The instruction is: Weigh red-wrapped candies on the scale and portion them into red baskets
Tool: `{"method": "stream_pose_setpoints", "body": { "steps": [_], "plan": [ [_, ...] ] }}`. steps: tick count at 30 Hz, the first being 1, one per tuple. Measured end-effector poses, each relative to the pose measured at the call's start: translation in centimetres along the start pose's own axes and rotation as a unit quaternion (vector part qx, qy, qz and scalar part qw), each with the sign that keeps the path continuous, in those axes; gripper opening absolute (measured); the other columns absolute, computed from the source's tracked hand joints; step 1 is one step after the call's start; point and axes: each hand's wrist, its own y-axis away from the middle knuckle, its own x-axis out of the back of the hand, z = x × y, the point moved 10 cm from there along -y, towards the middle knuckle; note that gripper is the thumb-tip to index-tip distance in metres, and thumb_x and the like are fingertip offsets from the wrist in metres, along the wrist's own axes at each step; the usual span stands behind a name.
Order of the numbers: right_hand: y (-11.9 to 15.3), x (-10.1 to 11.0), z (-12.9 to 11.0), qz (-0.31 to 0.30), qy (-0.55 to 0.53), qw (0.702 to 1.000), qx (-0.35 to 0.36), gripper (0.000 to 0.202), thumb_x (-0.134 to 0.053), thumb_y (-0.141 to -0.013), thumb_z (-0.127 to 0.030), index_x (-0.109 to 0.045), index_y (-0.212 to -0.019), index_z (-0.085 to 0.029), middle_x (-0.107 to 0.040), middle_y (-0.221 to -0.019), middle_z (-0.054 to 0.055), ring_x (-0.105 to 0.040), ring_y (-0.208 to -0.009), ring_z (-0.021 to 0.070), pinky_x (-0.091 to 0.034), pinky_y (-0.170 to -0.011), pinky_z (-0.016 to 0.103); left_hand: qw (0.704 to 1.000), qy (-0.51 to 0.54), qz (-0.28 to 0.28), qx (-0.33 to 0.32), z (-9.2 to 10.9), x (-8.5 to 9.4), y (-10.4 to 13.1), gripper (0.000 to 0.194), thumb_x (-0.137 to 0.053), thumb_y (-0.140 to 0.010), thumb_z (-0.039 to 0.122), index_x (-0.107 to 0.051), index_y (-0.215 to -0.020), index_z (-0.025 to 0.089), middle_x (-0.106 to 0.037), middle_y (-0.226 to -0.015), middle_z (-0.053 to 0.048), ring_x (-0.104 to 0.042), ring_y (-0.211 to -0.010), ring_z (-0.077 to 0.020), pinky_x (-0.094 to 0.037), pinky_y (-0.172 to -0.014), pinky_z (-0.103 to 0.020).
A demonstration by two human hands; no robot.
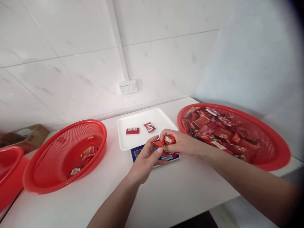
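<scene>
Left hand (147, 159) and right hand (177, 142) together, wrists angled in, fingers pinching red packets (169, 139) over near edge of scale (136, 160), partly masking keypad (166, 157). Loaded basket (275, 155) by worktop's (190, 196) right edge.

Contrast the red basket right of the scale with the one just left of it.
The right basket is heaped with red packets; the left basket shows only a few. Packets hide much of the right basket's inside, whereas most of the left basket's shows. Both are red.

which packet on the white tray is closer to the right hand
The right packet, tilted near the tray's middle; the left packet lies farther from the right hand.
</scene>
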Motion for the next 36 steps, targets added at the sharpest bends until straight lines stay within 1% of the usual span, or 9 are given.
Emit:
{"method": "stream_pose_setpoints", "body": {
  "steps": [3,7,10,13,16,25,27,31,36],
  "plan": [
    [-2.5,-1.9,0.2,-0.009,-0.031,0.999,0.025,0.023,-0.063,-0.072,-0.024,-0.050,-0.090,-0.022,-0.057,-0.067,-0.007,-0.058,-0.061,0.0103,-0.048,-0.059,0.023,0.998,-0.027,0.048,-0.018,0.8,2.4,-1.0,0.042,-0.062,-0.079,0.041,-0.052,-0.115,0.021,-0.062,-0.106,-0.006,-0.064,-0.085,-0.0173,-0.055,-0.073,-0.033],
    [-6.0,-1.7,-0.5,0.022,-0.011,0.998,0.051,0.028,-0.066,-0.071,-0.026,-0.053,-0.095,-0.022,-0.061,-0.082,-0.001,-0.062,-0.071,0.0132,-0.054,-0.064,0.027,0.977,-0.145,0.141,-0.071,3.1,7.2,-2.2,0.028,-0.062,-0.079,0.030,-0.060,-0.104,0.018,-0.065,-0.093,-0.005,-0.063,-0.075,-0.0127,-0.054,-0.073,-0.030],
    [-7.8,-1.1,0.0,0.048,0.029,0.998,0.036,0.037,-0.067,-0.070,-0.027,-0.054,-0.104,-0.021,-0.061,-0.100,0.007,-0.063,-0.084,0.0186,-0.057,-0.063,0.028,0.944,-0.255,0.189,-0.089,4.3,9.4,-2.6,0.023,-0.057,-0.081,0.023,-0.061,-0.103,0.017,-0.065,-0.091,-0.005,-0.062,-0.070,-0.0119,-0.054,-0.070,-0.029],
    [-8.5,-0.2,0.9,0.062,0.106,0.992,0.008,0.057,-0.069,-0.069,-0.031,-0.049,-0.121,-0.022,-0.053,-0.124,0.013,-0.061,-0.095,0.0238,-0.058,-0.059,0.028,0.892,-0.391,0.205,-0.092,5.1,10.3,-2.5,0.026,-0.053,-0.082,0.021,-0.060,-0.106,0.020,-0.065,-0.093,-0.005,-0.061,-0.066,-0.0122,-0.052,-0.066,-0.028],
    [-8.6,1.3,1.6,0.076,0.133,0.988,-0.019,0.067,-0.067,-0.072,-0.037,-0.042,-0.132,-0.023,-0.048,-0.132,0.015,-0.063,-0.094,0.0237,-0.058,-0.058,0.027,0.829,-0.501,0.228,-0.100,5.9,10.9,-2.0,0.030,-0.052,-0.082,0.023,-0.059,-0.111,0.021,-0.064,-0.099,-0.005,-0.060,-0.067,-0.0137,-0.050,-0.068,-0.030],
    [-6.9,5.1,1.9,0.158,0.099,0.980,-0.075,0.053,-0.058,-0.080,-0.034,-0.045,-0.130,-0.021,-0.064,-0.110,0.013,-0.066,-0.080,0.0200,-0.055,-0.057,0.026,0.726,-0.638,0.201,-0.157,6.9,9.3,-2.7,0.031,-0.051,-0.084,0.027,-0.059,-0.114,0.020,-0.059,-0.116,-0.009,-0.049,-0.110,-0.0261,-0.041,-0.093,-0.039],
    [-6.5,5.3,2.4,0.165,0.106,0.976,-0.098,0.051,-0.057,-0.081,-0.034,-0.046,-0.129,-0.022,-0.065,-0.107,0.013,-0.066,-0.077,0.0202,-0.055,-0.057,0.028,0.724,-0.649,0.177,-0.153,6.3,8.9,-3.6,0.034,-0.051,-0.084,0.026,-0.057,-0.116,0.019,-0.058,-0.118,-0.009,-0.047,-0.111,-0.0276,-0.040,-0.094,-0.041],
    [-7.5,4.5,3.1,0.146,0.110,0.976,-0.114,0.054,-0.057,-0.080,-0.029,-0.043,-0.131,-0.018,-0.064,-0.109,0.015,-0.066,-0.081,0.0230,-0.054,-0.057,0.029,0.761,-0.621,0.130,-0.137,5.2,8.3,-5.7,0.035,-0.049,-0.084,0.025,-0.057,-0.117,0.018,-0.059,-0.114,-0.011,-0.051,-0.108,-0.0261,-0.041,-0.093,-0.038],
    [-10.1,3.4,3.3,0.119,0.111,0.982,-0.098,0.056,-0.058,-0.079,-0.025,-0.042,-0.132,-0.020,-0.060,-0.117,0.015,-0.066,-0.083,0.0235,-0.053,-0.058,0.029,0.783,-0.586,0.149,-0.147,6.5,8.7,-6.1,0.032,-0.048,-0.084,0.019,-0.058,-0.114,0.016,-0.057,-0.120,-0.012,-0.054,-0.107,-0.0233,-0.041,-0.092,-0.035]
  ]
}}
